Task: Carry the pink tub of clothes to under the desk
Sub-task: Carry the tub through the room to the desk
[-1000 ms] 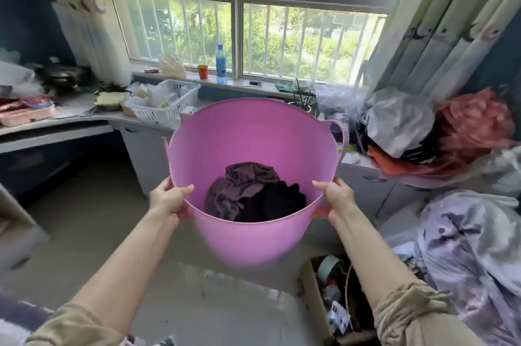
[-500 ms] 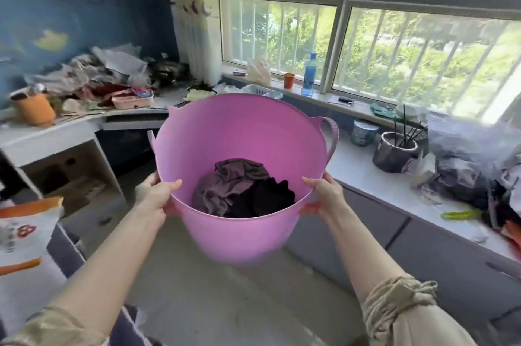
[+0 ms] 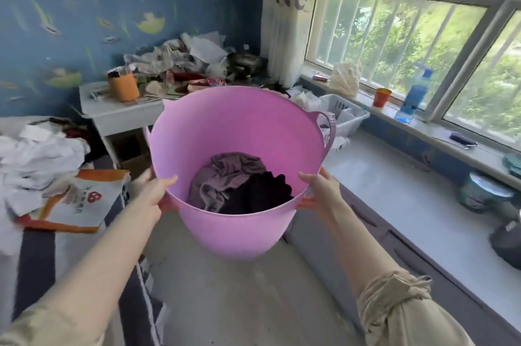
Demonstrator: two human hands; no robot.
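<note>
Head view | round pink flexible plastic tub (image 3: pixel 239 227) with dark crumpled clothes (image 3: pixel 242 185) inside, held in the air above the floor | left hand (image 3: pixel 150 190) and right hand (image 3: pixel 320 187) clasp opposite near rim sides | step: carrying | next: likely lowering it under the cluttered white bench (image 3: pixel 118 114) ahead-left

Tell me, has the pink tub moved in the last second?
Yes. The pink tub, held by both hands, has swung left, away from the blue bottle on the windowsill and toward the cluttered desk.
</note>
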